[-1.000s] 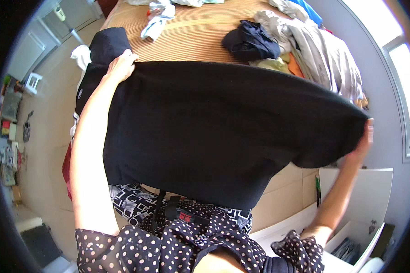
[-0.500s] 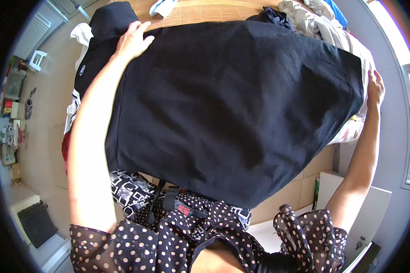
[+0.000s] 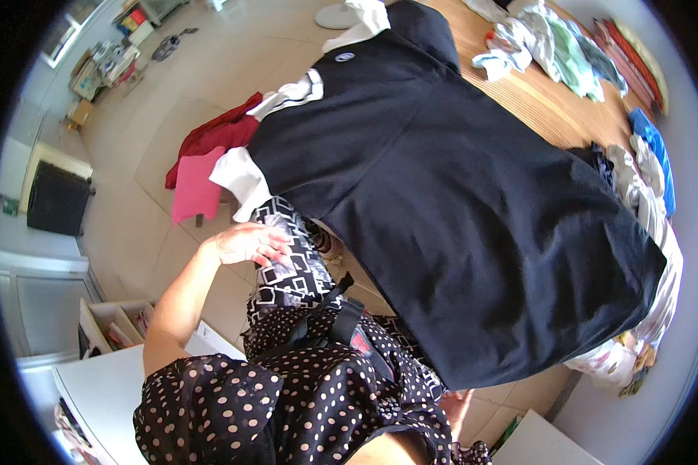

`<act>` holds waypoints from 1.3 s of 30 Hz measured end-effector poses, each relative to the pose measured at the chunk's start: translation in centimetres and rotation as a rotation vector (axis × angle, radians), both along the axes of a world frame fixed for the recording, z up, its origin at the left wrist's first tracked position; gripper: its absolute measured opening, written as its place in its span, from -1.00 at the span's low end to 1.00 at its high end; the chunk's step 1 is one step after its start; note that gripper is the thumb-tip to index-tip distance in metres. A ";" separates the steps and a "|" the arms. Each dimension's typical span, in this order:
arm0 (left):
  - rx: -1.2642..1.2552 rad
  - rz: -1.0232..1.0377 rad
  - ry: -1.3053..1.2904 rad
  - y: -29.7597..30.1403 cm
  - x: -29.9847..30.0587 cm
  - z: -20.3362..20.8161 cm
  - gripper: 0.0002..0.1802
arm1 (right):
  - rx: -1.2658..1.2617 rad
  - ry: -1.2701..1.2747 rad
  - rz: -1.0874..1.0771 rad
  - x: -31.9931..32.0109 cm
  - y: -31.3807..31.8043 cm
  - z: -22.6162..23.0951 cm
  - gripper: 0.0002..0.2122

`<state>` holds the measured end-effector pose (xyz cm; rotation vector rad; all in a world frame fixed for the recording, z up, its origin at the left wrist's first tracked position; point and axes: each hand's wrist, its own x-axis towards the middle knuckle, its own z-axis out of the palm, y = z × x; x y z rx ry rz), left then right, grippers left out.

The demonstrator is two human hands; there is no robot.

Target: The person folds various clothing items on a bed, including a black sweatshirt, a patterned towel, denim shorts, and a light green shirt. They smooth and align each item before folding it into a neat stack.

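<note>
A large black garment (image 3: 473, 201) with white edging lies spread out flat in front of me. Its wide end reaches to the right, and a small round badge (image 3: 344, 57) shows near its far left end. My left hand (image 3: 252, 244) is in the air just below the white edging (image 3: 244, 182), fingers apart and holding nothing. Low in the picture, my right hand (image 3: 455, 407) is beside the garment's near corner. Its fingers are mostly hidden, so whether it grips the cloth is unclear.
Beneath the garment is a slatted wood-coloured surface (image 3: 520, 97). Crumpled clothes (image 3: 551, 46) lie on its far side, with more piled at the right (image 3: 659, 271). Red cloth (image 3: 217, 128) and a pink piece (image 3: 198, 186) hang at the left. White cabinets (image 3: 116, 395) stand near me.
My view has turned left. My left hand has left the garment's far edge and come back toward me. My right hand has moved from the right end to the near corner.
</note>
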<state>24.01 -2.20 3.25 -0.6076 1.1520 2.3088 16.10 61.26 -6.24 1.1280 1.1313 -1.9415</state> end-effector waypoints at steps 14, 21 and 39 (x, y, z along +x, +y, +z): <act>0.022 1.240 0.227 -4.7 -0.8 -9.8 -0.79 | -0.087 0.567 -0.670 -0.8 -1.1 0.4 -0.60; -0.242 1.105 0.768 -11.2 -3.0 1.3 -0.67 | 0.119 0.883 -0.722 -0.7 1.5 11.7 -0.63; -1.765 -0.108 0.959 8.8 -24.7 7.8 -0.55 | 1.696 1.472 0.152 -35.7 -0.3 22.7 -0.79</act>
